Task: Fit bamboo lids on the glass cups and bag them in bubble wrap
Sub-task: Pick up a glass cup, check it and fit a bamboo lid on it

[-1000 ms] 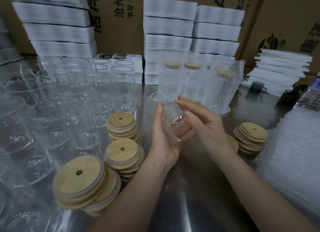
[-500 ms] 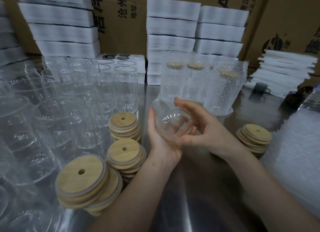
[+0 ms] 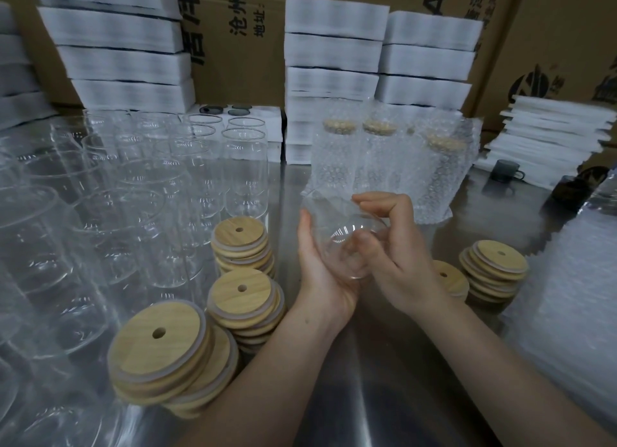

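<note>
Over the last second both hands have gone from lying open and straight beside the glass cup (image 3: 344,236) to closing on it. The left hand (image 3: 320,273) now cradles it from the left and below, and the right hand (image 3: 397,256) has its fingers (image 3: 377,201) curled over the top with the thumb pressed to the glass. The cup is held tilted above the steel bench (image 3: 384,396), between the two hands, touching nothing else and with no lid on it. It looks secured and ready for a bamboo lid, so lidding is probably the step in hand and bagging comes after. The bare strip of bench running toward the person is the only open lane. To the left it is walled by a dense field of empty glass cups (image 3: 133,213). The pile of bubble wrap bags (image 3: 567,296) crowds the right edge. Stacked white foam (image 3: 334,56) against cardboard boxes (image 3: 240,63) closes the back, and the wrapped cups (image 3: 384,166) stand just behind the hands. Lid stacks flank the lane. The left lid stacks (image 3: 243,299) sit just beside the left wrist, so a reach there needs care near the bare glass. The right lid stack (image 3: 494,266) and a loose lid (image 3: 447,276) lie near the right hand, which has more room around it.
</note>
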Demonstrator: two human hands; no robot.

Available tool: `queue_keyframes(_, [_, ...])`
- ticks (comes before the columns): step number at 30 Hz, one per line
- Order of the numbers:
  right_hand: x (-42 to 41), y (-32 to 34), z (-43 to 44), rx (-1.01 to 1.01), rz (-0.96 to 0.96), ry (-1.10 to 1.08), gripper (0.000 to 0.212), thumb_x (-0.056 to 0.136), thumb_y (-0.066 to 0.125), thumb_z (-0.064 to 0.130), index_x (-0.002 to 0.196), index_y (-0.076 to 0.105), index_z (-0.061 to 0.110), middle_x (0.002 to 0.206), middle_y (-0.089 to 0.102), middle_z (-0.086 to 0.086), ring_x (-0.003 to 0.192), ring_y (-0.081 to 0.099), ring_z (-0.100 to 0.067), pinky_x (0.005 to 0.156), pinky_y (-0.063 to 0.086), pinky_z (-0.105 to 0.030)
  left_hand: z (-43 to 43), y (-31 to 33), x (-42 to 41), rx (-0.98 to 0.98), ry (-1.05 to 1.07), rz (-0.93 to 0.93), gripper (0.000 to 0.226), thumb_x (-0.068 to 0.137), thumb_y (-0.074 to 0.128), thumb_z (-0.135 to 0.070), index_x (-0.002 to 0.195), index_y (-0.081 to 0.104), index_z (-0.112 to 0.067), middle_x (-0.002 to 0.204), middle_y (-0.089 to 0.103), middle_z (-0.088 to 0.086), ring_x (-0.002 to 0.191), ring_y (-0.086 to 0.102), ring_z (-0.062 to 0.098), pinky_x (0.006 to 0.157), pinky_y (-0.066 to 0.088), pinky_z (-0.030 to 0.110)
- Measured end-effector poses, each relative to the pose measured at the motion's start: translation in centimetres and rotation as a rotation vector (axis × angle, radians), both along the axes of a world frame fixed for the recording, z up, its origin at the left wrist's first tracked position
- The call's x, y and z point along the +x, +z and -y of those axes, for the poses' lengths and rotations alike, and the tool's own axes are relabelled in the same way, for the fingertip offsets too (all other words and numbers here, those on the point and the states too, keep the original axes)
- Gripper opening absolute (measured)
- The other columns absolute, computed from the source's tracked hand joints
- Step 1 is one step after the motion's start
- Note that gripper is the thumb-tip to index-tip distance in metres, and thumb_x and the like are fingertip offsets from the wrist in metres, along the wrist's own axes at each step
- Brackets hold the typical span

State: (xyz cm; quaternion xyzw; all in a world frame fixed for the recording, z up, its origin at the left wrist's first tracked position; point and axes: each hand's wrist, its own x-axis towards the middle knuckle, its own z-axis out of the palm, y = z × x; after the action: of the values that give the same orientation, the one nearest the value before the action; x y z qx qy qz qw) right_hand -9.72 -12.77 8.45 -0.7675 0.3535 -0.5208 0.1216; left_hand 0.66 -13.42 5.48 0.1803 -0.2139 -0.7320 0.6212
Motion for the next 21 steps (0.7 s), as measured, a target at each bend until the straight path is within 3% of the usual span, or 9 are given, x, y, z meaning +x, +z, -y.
queue_keyframes(2, [0.1,-0.1,0.1,0.005,0.027,0.014,0.033,0.092,0.040,0.068,0.109,0.039,0.039,0.123,0.055,0.007,0.120,0.053,-0.005,0.098,0.043,-0.024,0.1,0.0,0.1,-0.003,-0.003,0.023,0.075,0.089,0.030,-0.072,0.086,0.080,-0.017,0.086,0.074,0.009,0.078,0.073,0.023,0.066,0.059,0.030])
queue_keyframes(7, [0.5,-0.1,0.2,0.151,0.274,0.125,0.014,0.093,0.040,0.039,0.100,0.048,0.030,0.111,0.058,0.014,0.112,0.055,0.000,0.093,0.048,-0.029,0.4,0.6,0.3,0.020,0.070,0.107,0.076,0.091,0.027,-0.071,0.108,0.074,-0.014,0.103,0.074,0.014,0.091,0.073,0.027,0.075,0.059,0.037])
queue_keyframes(9, [0.5,-0.1,0.2,0.203,0.341,0.156,0.013,0.094,0.039,0.028,0.100,0.050,0.027,0.111,0.057,0.011,0.114,0.055,-0.004,0.094,0.046,-0.025,0.5,0.8,0.3,0.035,0.106,0.161,0.076,0.093,0.024,-0.071,0.096,0.079,-0.019,0.092,0.075,0.012,0.076,0.074,0.024,0.066,0.059,0.036])
queue_keyframes(11, [0.6,-0.1,0.2,0.263,0.357,0.156,0.022,0.093,0.035,0.024,0.104,0.054,0.027,0.113,0.058,0.012,0.119,0.055,-0.009,0.098,0.046,-0.030,0.6,0.9,0.3,0.073,0.170,0.211,0.071,0.094,0.023,-0.070,0.111,0.073,-0.021,0.093,0.074,0.013,0.065,0.073,0.024,0.055,0.058,0.034])
queue_keyframes(13, [0.8,-0.1,0.2,0.320,0.373,0.158,0.029,0.092,0.033,0.025,0.108,0.057,0.028,0.118,0.059,0.014,0.122,0.056,-0.008,0.099,0.046,-0.033,0.4,0.9,0.3,0.083,0.216,0.239,0.071,0.096,0.018,-0.067,0.093,0.076,-0.026,0.078,0.075,0.009,0.058,0.071,0.024,0.054,0.057,0.034])
queue_keyframes(15, [0.9,-0.3,0.3,0.383,0.390,0.167,0.032,0.090,0.034,0.029,0.111,0.058,0.030,0.125,0.060,0.011,0.122,0.058,-0.011,0.098,0.047,-0.033,0.1,1.2,0.2,0.100,0.246,0.274,0.074,0.097,0.013,-0.066,0.062,0.074,-0.043,0.062,0.072,-0.001,0.056,0.069,0.022,0.068,0.057,0.044])
queue_keyframes(16, [1.0,-0.3,0.4,0.415,0.386,0.174,0.032,0.090,0.036,0.032,0.113,0.058,0.031,0.128,0.060,0.007,0.121,0.059,-0.013,0.098,0.047,-0.034,-0.1,1.5,0.2,0.108,0.260,0.279,0.069,0.096,0.014,-0.067,0.065,0.073,-0.050,0.067,0.074,-0.001,0.061,0.069,0.025,0.077,0.055,0.052])
queue_keyframes(19, [0.7,-0.4,0.4,0.449,0.301,0.186,0.034,0.091,0.058,0.042,0.123,0.054,0.031,0.125,0.065,0.007,0.116,0.061,-0.005,0.097,0.047,-0.025,-0.2,1.9,0.4,0.122,0.294,0.295,0.064,0.093,0.023,-0.071,0.133,0.056,-0.033,0.112,0.071,0.012,0.088,0.071,0.033,0.080,0.056,0.053])
queue_keyframes(21, [0.7,-0.6,0.4,0.470,0.258,0.213,0.052,0.082,0.063,0.038,0.130,0.049,0.025,0.102,0.072,0.019,0.096,0.064,0.007,0.085,0.048,-0.013,-0.3,1.9,0.5,0.093,0.337,0.320,0.063,0.095,0.032,-0.064,0.143,0.043,-0.025,0.122,0.066,0.016,0.098,0.070,0.033,0.085,0.057,0.051])
